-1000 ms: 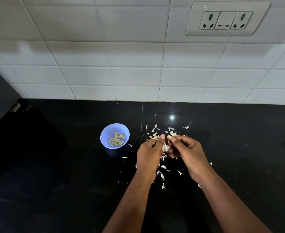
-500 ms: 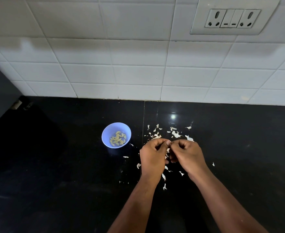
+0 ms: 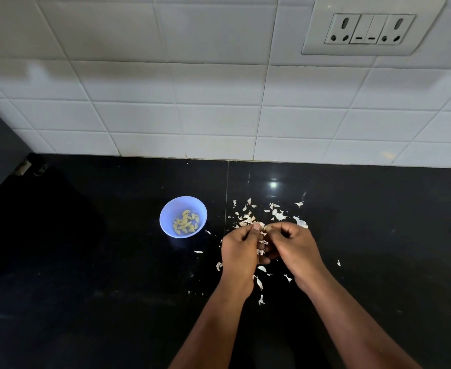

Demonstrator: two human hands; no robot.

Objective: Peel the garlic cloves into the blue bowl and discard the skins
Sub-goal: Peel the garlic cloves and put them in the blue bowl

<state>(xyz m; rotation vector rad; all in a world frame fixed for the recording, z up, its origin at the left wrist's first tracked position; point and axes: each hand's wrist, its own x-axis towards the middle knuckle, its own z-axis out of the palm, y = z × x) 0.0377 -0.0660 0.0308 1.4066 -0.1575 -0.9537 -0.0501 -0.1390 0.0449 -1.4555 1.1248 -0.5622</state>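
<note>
A home kitchen: black countertop [image 3: 85, 262], white tiled backsplash [image 3: 165, 102], wall socket [image 3: 370, 29].

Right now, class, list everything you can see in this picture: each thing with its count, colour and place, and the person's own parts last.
blue bowl: one, pale blue, on the counter left of the hands
peeled cloves: many, yellowish, inside the bowl
garlic skins: many scraps, white, scattered on the counter around the hands
counter: one, glossy black
wall tiles: white, behind the counter
socket plate: one, white, upper right wall
garlic clove: pale, pinched between both hands
left hand
right hand
</note>
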